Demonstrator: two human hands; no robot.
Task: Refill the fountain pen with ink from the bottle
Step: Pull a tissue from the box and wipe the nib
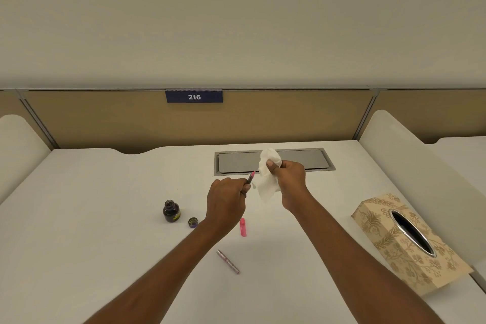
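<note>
What worried me most was the ink bottle point(171, 211): it stood uncapped on the desk point(105, 218), just left of my left forearm, with its cap point(193, 222) lying beside it. I judged that a careless sweep of that arm could have tipped it and flooded the white surface. Wet ink on the pen's front end could also have marked my fingers if the wiping was sloppy.

My left hand point(226, 200) was closed in a fist around the pen section point(250, 178), pink tip pointing up and right. My right hand point(288, 179) pinched a crumpled white tissue point(267, 181) between thumb and fingers, close beside that tip; I could not tell whether they touched. The pink cap point(243, 227) and the barrel point(227, 261) lay nearer me; the tissue box point(410, 242) sat at the right.
</note>
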